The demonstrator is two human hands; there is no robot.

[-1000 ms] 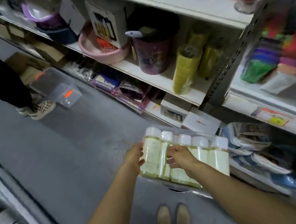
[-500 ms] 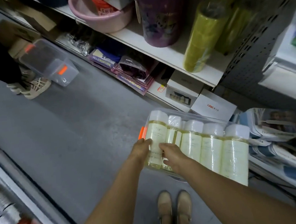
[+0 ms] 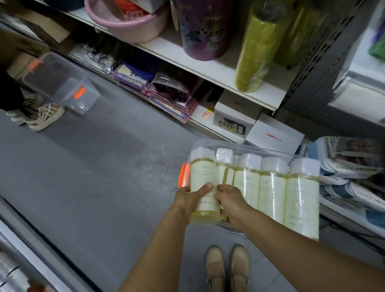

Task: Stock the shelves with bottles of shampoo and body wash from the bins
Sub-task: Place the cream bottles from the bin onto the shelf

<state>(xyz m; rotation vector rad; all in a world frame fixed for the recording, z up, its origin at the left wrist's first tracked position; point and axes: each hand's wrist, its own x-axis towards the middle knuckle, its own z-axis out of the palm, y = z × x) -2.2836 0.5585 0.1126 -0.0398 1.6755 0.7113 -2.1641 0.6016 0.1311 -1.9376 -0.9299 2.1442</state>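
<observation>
Several yellow bottles with white caps stand in a row in a clear bin (image 3: 209, 143) with an orange latch (image 3: 184, 175), low in front of the shelf. My left hand (image 3: 189, 201) is wrapped around the leftmost bottle (image 3: 203, 174), thumb across its label. My right hand (image 3: 232, 203) grips the second bottle (image 3: 224, 173) beside it, fingers tucked between the two. The other bottles (image 3: 273, 186) run off to the right, untouched. The bin's base is mostly hidden behind my hands.
The white shelf (image 3: 206, 61) above holds a pink basin (image 3: 132, 27), a purple bucket (image 3: 204, 25) and yellow-green rolls (image 3: 259, 44). White boxes (image 3: 274, 136) and packets fill the bottom shelf. Another clear bin (image 3: 61, 84) and a person's feet (image 3: 43, 114) are at the left on the grey floor.
Both hands have slid to the left end of the row and closed on the two leftmost bottles. The view has tilted down and come closer to the bin.
</observation>
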